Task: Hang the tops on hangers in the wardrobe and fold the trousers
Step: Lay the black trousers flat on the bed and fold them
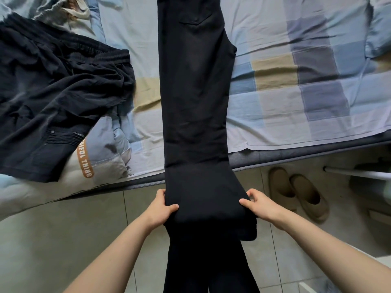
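Pinching the black trousers [194,98] at both edges, left hand [161,208] and right hand [261,205] keep a closed grip.

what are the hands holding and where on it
Both hold the black trousers: the left hand pinches the left edge and the right hand the right edge, on the legs just off the bed.

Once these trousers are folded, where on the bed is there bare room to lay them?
Free: the checked sheet right of the black trousers, out to the pillow and down to the bed's edge. Crowded: the left side, where dark shorts lie over a quilt. Left hand and right hand hold the trousers.
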Demonstrator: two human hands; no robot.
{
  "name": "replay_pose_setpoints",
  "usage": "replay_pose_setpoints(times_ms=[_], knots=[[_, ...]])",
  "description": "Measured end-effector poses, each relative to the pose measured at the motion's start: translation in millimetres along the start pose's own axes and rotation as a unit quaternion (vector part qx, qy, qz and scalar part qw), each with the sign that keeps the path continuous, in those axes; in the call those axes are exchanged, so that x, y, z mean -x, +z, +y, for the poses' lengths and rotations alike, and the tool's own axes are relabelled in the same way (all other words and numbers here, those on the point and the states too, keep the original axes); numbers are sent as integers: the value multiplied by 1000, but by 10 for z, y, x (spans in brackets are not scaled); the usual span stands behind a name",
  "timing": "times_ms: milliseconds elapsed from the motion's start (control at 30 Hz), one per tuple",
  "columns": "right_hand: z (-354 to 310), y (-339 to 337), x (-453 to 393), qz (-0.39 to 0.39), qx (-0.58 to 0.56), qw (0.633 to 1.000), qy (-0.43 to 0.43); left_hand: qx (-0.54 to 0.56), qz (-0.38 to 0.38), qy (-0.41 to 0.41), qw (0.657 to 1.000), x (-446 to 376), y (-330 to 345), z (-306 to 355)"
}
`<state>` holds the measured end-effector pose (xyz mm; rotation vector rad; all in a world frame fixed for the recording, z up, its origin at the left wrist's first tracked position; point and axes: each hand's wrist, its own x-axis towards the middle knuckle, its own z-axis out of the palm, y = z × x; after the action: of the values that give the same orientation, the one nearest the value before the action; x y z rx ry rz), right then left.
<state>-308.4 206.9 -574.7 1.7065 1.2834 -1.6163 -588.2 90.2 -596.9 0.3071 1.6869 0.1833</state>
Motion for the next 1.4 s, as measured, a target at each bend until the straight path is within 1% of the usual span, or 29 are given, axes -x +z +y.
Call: replay_pose_setpoints(times_ms=[67,133,200,267,300,333,367,400,433,467,500,533,567,600,667,700,733,767,867,933,1067,1167,1233,1300,1333,1400], knots=[[-44,-43,36,-16,-6,1000,24,28,-33,-28,999,43,-66,44],[-121,-112,143,-36,-37,997,49,90,-80,-70,990,132,-150,88],[-267,-262,222,-28,-142,989,27,184,-94,-73,976,172,-280,224],[-467,-499,191,26,-263,964,-38,267,-105,-22,958,139,-474,494],[-592,-637,122,43,-327,942,-62,300,-105,3,948,94,-586,664],[-731,-795,5,32,-408,909,-73,338,-94,22,936,9,-694,861],[-861,-928,-106,3,-502,861,-76,373,-71,40,924,-76,-799,1034],[-983,-1067,-242,-18,-587,805,-80,402,-46,61,912,-198,-883,1205],[-1070,-1186,-387,-15,-646,758,-86,413,-23,77,907,-305,-956,1349],[-1147,-1289,-546,2,-683,725,-91,404,-2,86,911,-431,-992,1490],[-1195,-1338,-667,23,-702,706,-89,370,22,84,925,-530,-998,1577],[-1220,-1344,-787,50,-705,703,-79,320,48,74,943,-644,-964,1627],[-1211,-1316,-889,81,-690,717,-57,260,77,59,961,-734,-909,1632],[-1186,-1262,-994,108,-654,749,-26,201,103,44,973,-816,-825,1610],[-1100,-1085,-1151,129,-527,839,36,106,122,24,987,-922,-638,1497],[-1057,-993,-1211,126,-455,880,57,76,123,24,989,-957,-551,1430],[-1029,-913,-1239,120,-394,909,69,61,122,28,990,-974,-478,1360],[-1018,-849,-1261,115,-355,925,71,61,122,37,990,-970,-423,1310],[-1061,-695,-1374,74,-336,937,54,80,128,67,986,-1035,-357,1199],[-1120,-626,-1448,56,-318,946,29,93,120,72,986,-1101,-372,1162],[-1229,-534,-1492,83,-276,957,-24,109,69,82,988,-1169,-417,1156],[-1238,-476,-1505,120,-282,950,-52,105,32,94,989,-1166,-413,1168],[-1243,-463,-1517,143,-293,943,-66,75,43,106,991,-1149,-404,1120],[-1258,-483,-1503,154,-307,937,-62,49,60,113,991,-1129,-378,1020],[-1263,-491,-1486,151,-302,939,-65,49,70,114,990,-1110,-362,968],[-1239,-470,-1454,122,-277,950,-71,73,98,119,985,-1077,-344,853]])
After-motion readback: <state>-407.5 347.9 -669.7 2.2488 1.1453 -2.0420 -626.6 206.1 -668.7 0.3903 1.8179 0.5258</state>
